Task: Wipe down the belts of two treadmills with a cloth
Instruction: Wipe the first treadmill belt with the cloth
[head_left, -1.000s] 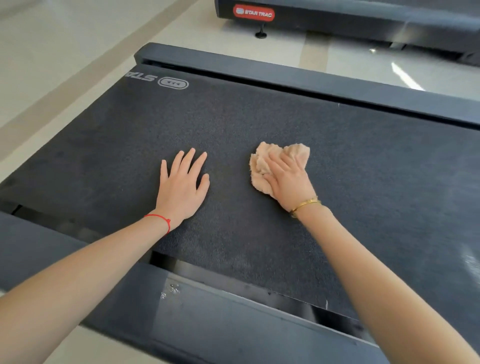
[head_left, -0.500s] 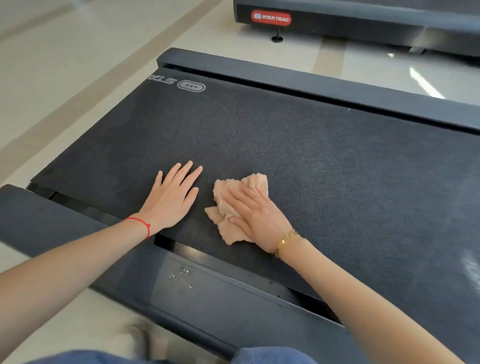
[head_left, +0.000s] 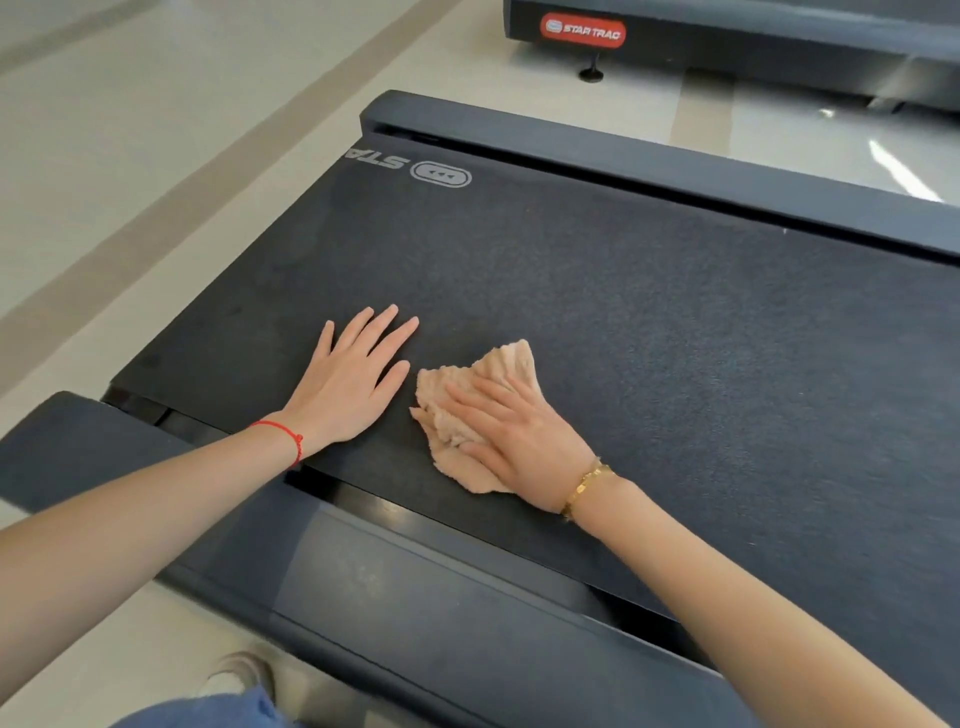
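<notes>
Since a second ago our right hand (head_left: 519, 441) has dragged the cloth (head_left: 470, 410) toward frame centre, beside our left hand (head_left: 350, 387); both lie flat, fingers straight, on the belt (head_left: 675, 338).

Single head-worn view, wide-angle, looking forward and steeply down, close over a treadmill belt (head_left: 675, 338); floor (head_left: 156, 156) at left, second treadmill (head_left: 753, 47) along top edge.

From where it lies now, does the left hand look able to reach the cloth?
Probably yes. The left hand lies flat on the belt right beside the cloth, with only bare belt between them. The right hand presses on the cloth, covering part of it.
</notes>
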